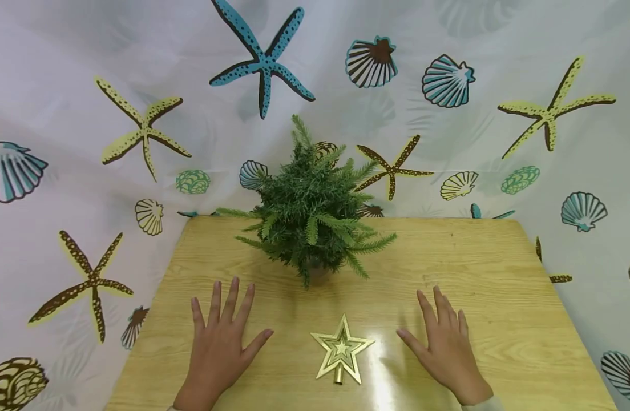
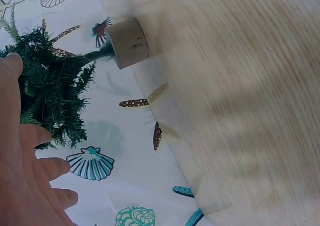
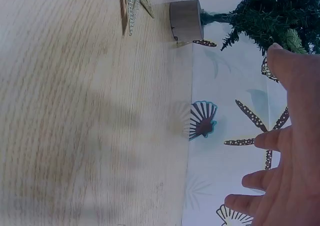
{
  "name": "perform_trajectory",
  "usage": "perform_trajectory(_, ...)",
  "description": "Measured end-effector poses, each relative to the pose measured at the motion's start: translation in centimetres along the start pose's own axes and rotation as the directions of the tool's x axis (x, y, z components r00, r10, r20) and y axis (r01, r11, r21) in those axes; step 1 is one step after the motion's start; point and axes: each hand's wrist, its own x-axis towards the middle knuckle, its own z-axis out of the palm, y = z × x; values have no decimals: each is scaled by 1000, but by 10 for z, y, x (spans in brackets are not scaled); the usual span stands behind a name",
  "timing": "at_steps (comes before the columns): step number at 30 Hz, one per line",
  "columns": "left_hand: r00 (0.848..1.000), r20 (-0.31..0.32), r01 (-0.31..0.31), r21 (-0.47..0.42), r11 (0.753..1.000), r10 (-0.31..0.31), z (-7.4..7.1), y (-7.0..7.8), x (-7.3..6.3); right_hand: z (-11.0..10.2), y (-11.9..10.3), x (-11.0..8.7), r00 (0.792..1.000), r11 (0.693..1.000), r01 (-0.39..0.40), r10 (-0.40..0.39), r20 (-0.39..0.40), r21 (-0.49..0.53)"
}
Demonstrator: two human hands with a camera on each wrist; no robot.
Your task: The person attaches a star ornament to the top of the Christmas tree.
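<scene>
A gold star tree topper (image 1: 342,349) with a short tube at its base lies on the table between the two hands. Behind it a small artificial Christmas tree (image 1: 315,211) stands upright; its round wooden base (image 2: 128,42) shows in the left wrist view. To the left of the star, the left hand (image 1: 218,351) has its fingers spread and holds nothing. The right hand (image 1: 445,354) is on the star's other side, fingers extended, also holding nothing. Neither hand touches the star or the tree. Part of the star (image 3: 134,5) shows at the top of the right wrist view.
The wooden table (image 1: 474,262) has light grain and a bright glare spot near the star. A white cloth (image 1: 335,108) printed with starfish and shells hangs behind it and along both sides.
</scene>
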Motion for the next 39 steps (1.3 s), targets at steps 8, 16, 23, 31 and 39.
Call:
perform_trajectory(8, 986, -155, -65, -68, 996, 54, -17, 14, 17, 8, -10, 3, 1000, 998, 16, -16, -4, 54)
perform_trajectory(16, 941, -335, -105, -160, 982, 46, -45, 31, 39, 28, -31, 5, 999, 994, 42, -40, -22, 99)
perform_trajectory(23, 856, -516, -192, -247, 950, 39, -60, 48, 56, 50, -45, 1, 998, 990, 41, -47, 41, 135)
perform_trajectory(31, 821, -566, -262, -251, 932, 79, -81, 64, 88, 72, -57, -6, 991, 988, -11, -11, 136, 156)
perform_trajectory(39, 788, -605, -313, -232, 921, 115, -99, 79, 115, 90, -62, -16, 993, 996, -7, -4, 119, 86)
